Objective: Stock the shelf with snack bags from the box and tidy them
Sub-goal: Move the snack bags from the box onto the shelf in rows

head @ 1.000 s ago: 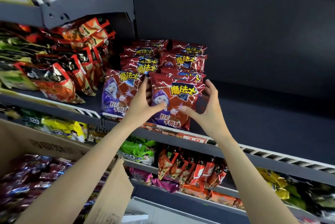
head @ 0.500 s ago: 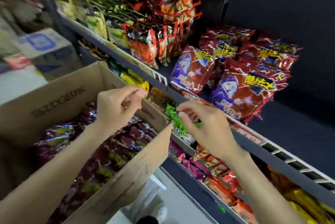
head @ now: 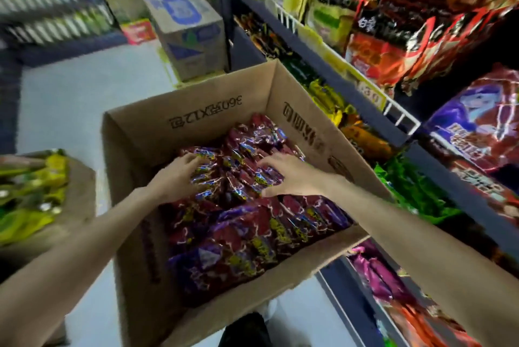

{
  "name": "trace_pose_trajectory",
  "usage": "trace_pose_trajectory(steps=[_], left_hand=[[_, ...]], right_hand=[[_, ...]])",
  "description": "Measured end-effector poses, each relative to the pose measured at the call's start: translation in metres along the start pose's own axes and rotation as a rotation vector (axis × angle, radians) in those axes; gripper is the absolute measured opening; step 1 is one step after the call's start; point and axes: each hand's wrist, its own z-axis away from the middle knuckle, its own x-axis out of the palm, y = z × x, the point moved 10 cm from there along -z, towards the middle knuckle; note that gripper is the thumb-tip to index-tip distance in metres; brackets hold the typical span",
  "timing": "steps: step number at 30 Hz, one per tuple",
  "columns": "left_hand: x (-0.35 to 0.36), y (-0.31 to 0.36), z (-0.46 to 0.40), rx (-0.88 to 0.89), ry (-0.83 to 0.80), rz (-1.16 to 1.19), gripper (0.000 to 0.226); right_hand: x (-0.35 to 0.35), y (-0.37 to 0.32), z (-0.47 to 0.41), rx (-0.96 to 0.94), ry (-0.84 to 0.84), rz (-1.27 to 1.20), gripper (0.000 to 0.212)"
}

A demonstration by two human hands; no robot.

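Both hands are seen reaching into the open cardboard box, which is filled with red and purple snack bags. The left hand and the right hand are spread over the bags, whose tops are touched by the fingers. Beyond the right hand's fingers, the shelf is stocked with more packets.

Box inner wall: "360", "12", upside down; rest blurred.
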Motion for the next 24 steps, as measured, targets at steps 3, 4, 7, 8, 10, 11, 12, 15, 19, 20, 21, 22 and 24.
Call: trace_pose_trajectory(steps=[3, 4, 7, 8, 10, 11, 12, 15, 19, 20, 21, 22, 24], left_hand=[[0.03, -0.011, -0.007, 0.042, -0.224, -0.071, 0.081], [0.035, -0.013, -0.009, 0.051, -0.267, -0.057, 0.083], [0.046, -0.017, -0.009, 0.048, -0.389, 0.013, 0.095], [0.05, -0.015, -0.008, 0.067, -0.423, 0.002, 0.099], [0.057, -0.011, -0.006, 0.115, -0.456, -0.087, 0.103], [0.06, -0.009, -0.005, 0.134, -0.45, -0.153, 0.102], [0.061, -0.007, -0.006, 0.15, -0.432, -0.213, 0.1], [0.055, 0.001, -0.009, 0.195, -0.339, -0.305, 0.091], [0.046, 0.013, -0.008, 0.255, -0.229, -0.349, 0.081], [0.046, 0.016, -0.005, 0.264, -0.221, -0.349, 0.079], [0.048, 0.017, -0.003, 0.273, -0.226, -0.347, 0.078], [0.05, 0.017, -0.001, 0.273, -0.238, -0.339, 0.078], [0.051, 0.014, 0.001, 0.244, -0.263, -0.3, 0.08]], right_hand=[[0.045, -0.016, -0.02, -0.072, -0.211, 0.141, 0.09], [0.059, -0.02, -0.023, -0.101, -0.264, 0.208, 0.093], [0.083, -0.023, -0.027, -0.154, -0.319, 0.358, 0.086], [0.085, -0.021, -0.029, -0.154, -0.304, 0.377, 0.082], [0.084, -0.014, -0.034, -0.128, -0.281, 0.361, 0.077], [0.083, -0.013, -0.036, -0.116, -0.281, 0.339, 0.074], [0.082, -0.012, -0.038, -0.11, -0.282, 0.318, 0.07], [0.069, -0.015, -0.043, -0.096, -0.263, 0.274, 0.055], [0.039, -0.008, -0.041, -0.04, -0.222, 0.16, 0.049], [0.034, -0.001, -0.037, -0.014, -0.232, 0.112, 0.049], [0.032, 0.008, -0.034, 0.012, -0.243, 0.074, 0.05], [0.032, 0.016, -0.03, 0.037, -0.254, 0.049, 0.053], [0.037, 0.031, -0.024, 0.093, -0.273, 0.035, 0.063]])
